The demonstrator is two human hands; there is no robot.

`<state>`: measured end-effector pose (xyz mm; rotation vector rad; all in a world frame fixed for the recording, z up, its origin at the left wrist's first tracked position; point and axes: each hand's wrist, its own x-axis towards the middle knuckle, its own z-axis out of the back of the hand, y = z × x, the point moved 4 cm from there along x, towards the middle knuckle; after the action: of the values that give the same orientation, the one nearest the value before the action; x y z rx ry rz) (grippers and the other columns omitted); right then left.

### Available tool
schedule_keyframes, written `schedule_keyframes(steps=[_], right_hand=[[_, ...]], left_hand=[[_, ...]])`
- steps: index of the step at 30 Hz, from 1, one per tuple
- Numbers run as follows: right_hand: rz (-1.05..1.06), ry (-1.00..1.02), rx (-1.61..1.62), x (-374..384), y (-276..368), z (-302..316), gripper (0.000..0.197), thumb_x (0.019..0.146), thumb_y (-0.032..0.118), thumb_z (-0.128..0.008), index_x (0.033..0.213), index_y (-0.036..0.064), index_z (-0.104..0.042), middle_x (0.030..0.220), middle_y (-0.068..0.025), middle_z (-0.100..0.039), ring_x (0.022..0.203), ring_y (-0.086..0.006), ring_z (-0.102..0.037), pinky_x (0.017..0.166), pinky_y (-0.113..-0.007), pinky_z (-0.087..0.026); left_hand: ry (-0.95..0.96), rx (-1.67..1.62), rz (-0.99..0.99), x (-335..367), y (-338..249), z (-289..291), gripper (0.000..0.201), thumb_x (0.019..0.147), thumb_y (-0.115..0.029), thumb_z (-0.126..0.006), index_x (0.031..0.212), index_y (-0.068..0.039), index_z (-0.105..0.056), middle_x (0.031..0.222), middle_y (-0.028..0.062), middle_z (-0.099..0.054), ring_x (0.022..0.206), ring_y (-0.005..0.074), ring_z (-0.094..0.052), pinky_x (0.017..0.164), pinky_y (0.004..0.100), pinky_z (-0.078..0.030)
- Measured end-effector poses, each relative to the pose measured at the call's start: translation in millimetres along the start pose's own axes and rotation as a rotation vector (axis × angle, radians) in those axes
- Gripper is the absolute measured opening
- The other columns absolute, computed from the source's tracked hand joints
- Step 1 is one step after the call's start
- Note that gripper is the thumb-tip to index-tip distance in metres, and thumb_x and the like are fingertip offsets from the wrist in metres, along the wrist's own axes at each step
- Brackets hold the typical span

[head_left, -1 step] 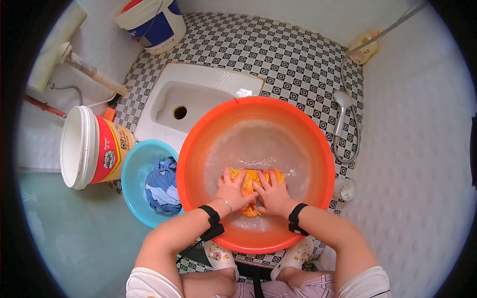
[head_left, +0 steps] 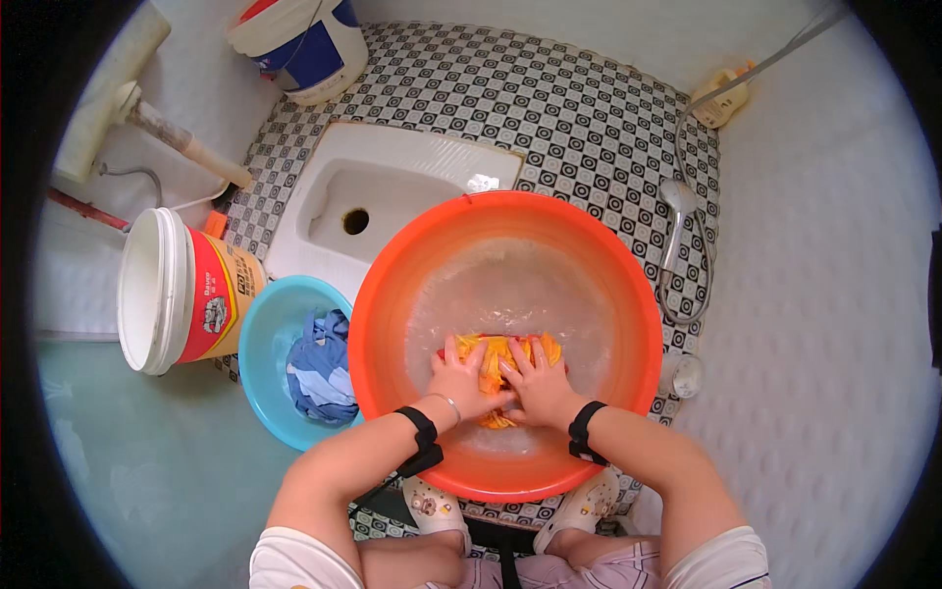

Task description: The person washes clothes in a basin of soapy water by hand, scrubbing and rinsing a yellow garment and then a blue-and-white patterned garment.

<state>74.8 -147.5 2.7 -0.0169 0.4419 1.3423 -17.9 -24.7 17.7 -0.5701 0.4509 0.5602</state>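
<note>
A large orange basin (head_left: 633, 285) with cloudy water in it stands in front of me. In the water near its middle lies a bunched yellow-and-red cloth (head_left: 498, 351). My left hand (head_left: 463, 383) rests on the cloth's left part, fingers spread. On the right part lies my right hand (head_left: 542, 386), its fingers also apart and pressed onto the fabric. Both thumbs point inward and come close together over the cloth. Part of the cloth is hidden beneath my palms.
Left of the basin, a light-blue basin (head_left: 257, 378) holds blue clothes (head_left: 322, 368). A white-rimmed bucket (head_left: 211, 294) tilts beside it. Beyond are a squat toilet (head_left: 392, 142) and another bucket (head_left: 319, 59). At right lie a shower head (head_left: 677, 196) with its hose and a pump bottle (head_left: 721, 103).
My left hand has shifted very slightly, its thumb lower and nearer my right hand. Everything else looks the same.
</note>
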Motion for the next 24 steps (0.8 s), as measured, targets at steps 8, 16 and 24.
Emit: schedule_keyframes(steps=[8, 16, 24], right_hand=[[0.0, 0.13, -0.068, 32.7, -10.5, -15.2, 0.069, 0.079, 0.042, -0.065, 0.141, 0.0302, -0.038, 0.147, -0.0143, -0.031, 0.131, -0.0406, -0.032, 0.086, -0.066, -0.04], [-0.058, 0.103, 0.15, 76.4, -27.3, 13.1, 0.064, 0.074, 0.015, -0.07, 0.132, 0.0263, -0.046, 0.121, -0.0119, -0.047, 0.111, -0.0371, -0.049, 0.087, -0.049, -0.046], [-0.216, -0.075, 0.859, 94.0, -69.4, -2.6, 0.044, 0.079, 0.01, -0.063, 0.122, 0.0117, -0.056, 0.121, -0.018, -0.053, 0.117, -0.0341, -0.051, 0.1, -0.037, -0.041]], left_hand=[[0.094, 0.192, -0.023, 27.9, 14.3, -32.3, 0.107, 0.061, -0.056, -0.078, 0.143, -0.01, -0.028, 0.135, 0.0357, -0.031, 0.127, 0.0473, -0.029, 0.101, 0.055, -0.031], [0.17, -0.134, 0.185, 51.5, 21.7, -6.1, 0.09, 0.065, -0.04, -0.081, 0.135, -0.008, -0.035, 0.123, 0.0259, -0.043, 0.118, 0.0405, -0.042, 0.099, 0.0448, -0.041], [-0.167, -0.435, 0.107, 62.6, 55.5, 13.2, 0.073, 0.064, -0.031, -0.08, 0.125, -0.009, -0.046, 0.122, 0.0242, -0.043, 0.116, 0.0388, -0.044, 0.1, 0.0434, -0.04]])
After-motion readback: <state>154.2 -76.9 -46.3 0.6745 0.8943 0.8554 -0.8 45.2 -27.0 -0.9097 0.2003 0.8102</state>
